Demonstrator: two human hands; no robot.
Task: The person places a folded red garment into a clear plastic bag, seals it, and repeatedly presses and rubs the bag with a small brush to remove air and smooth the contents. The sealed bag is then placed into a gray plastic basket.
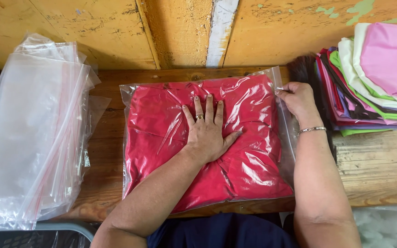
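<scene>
A clear plastic bag (157, 98) holding a folded red garment (249, 170) lies flat on the wooden bench (377, 170) in the middle of the view. My left hand (206, 131) presses palm-down on the middle of the bag, fingers spread, a ring on one finger. My right hand (298, 99), with a bracelet on the wrist, pinches the bag's upper right edge near its corner.
A thick stack of empty clear bags (28, 133) lies at the left. Folded garments (373, 82) in pink, white, green and purple are piled at the right. A yellow painted wooden wall (180, 32) rises behind the bench. White stuffing (387, 227) shows at lower right.
</scene>
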